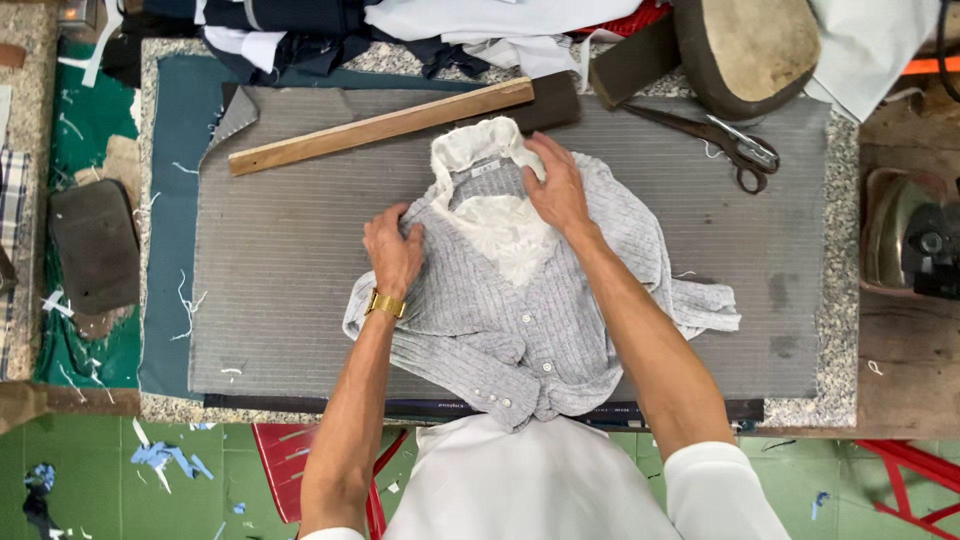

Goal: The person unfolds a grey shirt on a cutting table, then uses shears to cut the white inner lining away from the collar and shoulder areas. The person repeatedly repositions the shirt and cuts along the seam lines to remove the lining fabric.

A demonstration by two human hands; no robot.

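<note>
A grey ribbed knit cardigan (470, 320) with a white lace collar insert (505, 235) lies on a grey striped pad (290, 260). Its front faces up and small white buttons run down the lower part. My left hand (393, 248), with a gold watch on the wrist, presses on the garment's left shoulder. My right hand (556, 185) lies flat on the right side of the collar, fingers spread over the lace and the grey knit. Neither hand grips the fabric; both rest on it.
A long wooden ruler (380, 127) lies diagonally above the garment. Black scissors (735, 150) sit at the pad's upper right, beside a rounded wooden block (750, 45). Piled fabric (330, 30) fills the far edge. An iron (915, 240) stands at the right, a dark pad (93, 243) at the left.
</note>
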